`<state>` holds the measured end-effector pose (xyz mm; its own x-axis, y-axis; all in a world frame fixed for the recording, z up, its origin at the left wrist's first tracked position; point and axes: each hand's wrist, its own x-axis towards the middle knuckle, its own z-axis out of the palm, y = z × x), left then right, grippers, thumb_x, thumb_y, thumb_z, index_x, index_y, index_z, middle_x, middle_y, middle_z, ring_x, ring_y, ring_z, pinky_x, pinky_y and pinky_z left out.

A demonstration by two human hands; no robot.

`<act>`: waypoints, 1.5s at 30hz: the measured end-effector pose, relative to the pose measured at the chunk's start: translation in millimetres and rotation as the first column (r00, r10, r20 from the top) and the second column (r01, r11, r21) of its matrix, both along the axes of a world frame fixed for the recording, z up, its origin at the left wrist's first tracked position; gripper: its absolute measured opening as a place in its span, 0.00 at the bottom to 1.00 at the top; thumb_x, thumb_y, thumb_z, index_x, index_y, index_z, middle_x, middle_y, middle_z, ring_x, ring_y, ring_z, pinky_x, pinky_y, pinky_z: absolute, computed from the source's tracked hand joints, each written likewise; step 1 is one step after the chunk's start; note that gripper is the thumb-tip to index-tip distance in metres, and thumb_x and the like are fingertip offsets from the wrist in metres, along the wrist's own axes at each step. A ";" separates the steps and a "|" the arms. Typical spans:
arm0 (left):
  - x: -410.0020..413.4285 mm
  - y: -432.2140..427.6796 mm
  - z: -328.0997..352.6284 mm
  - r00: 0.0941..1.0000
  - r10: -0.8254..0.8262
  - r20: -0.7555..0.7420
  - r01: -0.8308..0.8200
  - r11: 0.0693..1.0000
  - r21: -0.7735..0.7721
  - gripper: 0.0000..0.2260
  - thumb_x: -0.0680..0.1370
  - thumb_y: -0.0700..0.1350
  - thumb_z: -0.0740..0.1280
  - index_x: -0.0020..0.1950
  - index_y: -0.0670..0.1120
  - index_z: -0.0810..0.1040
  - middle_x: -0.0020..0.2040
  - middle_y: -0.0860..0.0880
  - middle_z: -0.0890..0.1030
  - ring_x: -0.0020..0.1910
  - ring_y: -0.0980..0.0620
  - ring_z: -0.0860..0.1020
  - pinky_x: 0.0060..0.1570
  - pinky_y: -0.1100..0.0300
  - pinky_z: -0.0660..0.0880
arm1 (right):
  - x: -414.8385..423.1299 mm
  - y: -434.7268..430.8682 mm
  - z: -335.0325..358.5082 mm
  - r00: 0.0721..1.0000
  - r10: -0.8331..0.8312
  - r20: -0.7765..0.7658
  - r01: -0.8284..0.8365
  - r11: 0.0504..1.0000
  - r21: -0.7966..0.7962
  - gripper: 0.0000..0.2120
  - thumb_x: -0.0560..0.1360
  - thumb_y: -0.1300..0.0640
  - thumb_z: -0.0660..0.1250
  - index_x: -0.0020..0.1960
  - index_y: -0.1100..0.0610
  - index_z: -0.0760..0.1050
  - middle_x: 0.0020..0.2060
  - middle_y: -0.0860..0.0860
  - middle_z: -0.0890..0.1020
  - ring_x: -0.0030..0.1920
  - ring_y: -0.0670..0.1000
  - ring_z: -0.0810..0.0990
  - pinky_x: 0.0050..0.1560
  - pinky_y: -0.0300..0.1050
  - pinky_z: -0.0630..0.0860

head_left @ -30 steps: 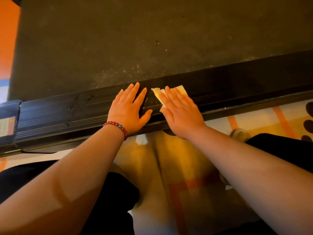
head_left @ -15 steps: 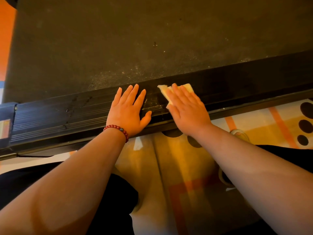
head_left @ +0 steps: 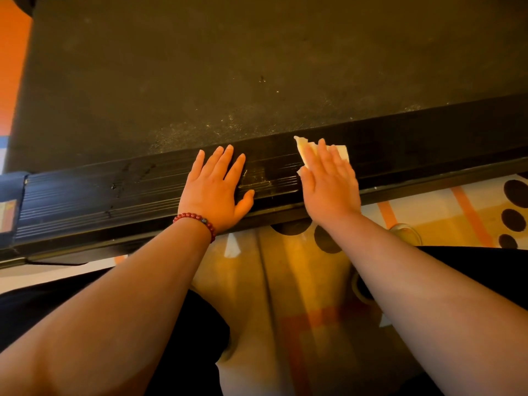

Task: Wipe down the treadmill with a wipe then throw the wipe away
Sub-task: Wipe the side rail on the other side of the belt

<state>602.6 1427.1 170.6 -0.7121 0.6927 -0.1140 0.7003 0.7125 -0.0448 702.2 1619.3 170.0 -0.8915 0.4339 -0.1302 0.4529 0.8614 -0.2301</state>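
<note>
Your left hand [head_left: 213, 192] sits flat on the treadmill's ribbed side rail [head_left: 114, 192], grip apart. Your right hand [head_left: 328, 187], fingers straight, presses the wipe [head_left: 301, 148] onto that rail. Nothing pinches it, so it could snag on the ribs and slip out short of the dusty belt [head_left: 200, 81].

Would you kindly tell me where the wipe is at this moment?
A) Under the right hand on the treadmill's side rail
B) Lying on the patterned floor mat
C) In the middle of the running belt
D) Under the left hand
A: the right hand presses the wipe flat on the treadmill's ribbed side rail, while the left hand rests bare beside it.
</note>
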 end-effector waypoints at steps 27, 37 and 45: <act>-2.7 1.1 2.0 0.999 0.016 0.030 -0.016 1.000 0.005 0.35 0.79 0.65 0.46 0.79 0.46 0.46 0.80 0.47 0.47 0.78 0.48 0.45 0.72 0.49 0.35 | -58.1 12.0 7.5 0.994 0.068 0.089 -0.072 0.997 0.037 0.25 0.83 0.46 0.46 0.79 0.49 0.46 0.79 0.51 0.49 0.78 0.55 0.47 0.74 0.56 0.54; -3.4 0.1 2.2 0.999 0.013 0.044 -0.014 0.999 0.031 0.35 0.79 0.64 0.47 0.79 0.45 0.46 0.80 0.47 0.47 0.78 0.48 0.45 0.72 0.51 0.35 | -68.7 -0.7 13.4 0.932 0.350 0.092 -0.348 0.937 -0.037 0.24 0.84 0.49 0.44 0.79 0.49 0.46 0.78 0.49 0.51 0.78 0.53 0.47 0.75 0.54 0.49; -3.6 -0.6 0.5 0.999 0.013 0.038 -0.014 0.999 0.037 0.35 0.79 0.64 0.47 0.79 0.45 0.47 0.80 0.46 0.48 0.78 0.48 0.46 0.71 0.51 0.35 | -52.3 -25.3 7.1 0.957 0.278 0.086 -0.274 0.960 -0.049 0.26 0.83 0.46 0.44 0.79 0.46 0.42 0.79 0.49 0.46 0.78 0.53 0.44 0.75 0.55 0.48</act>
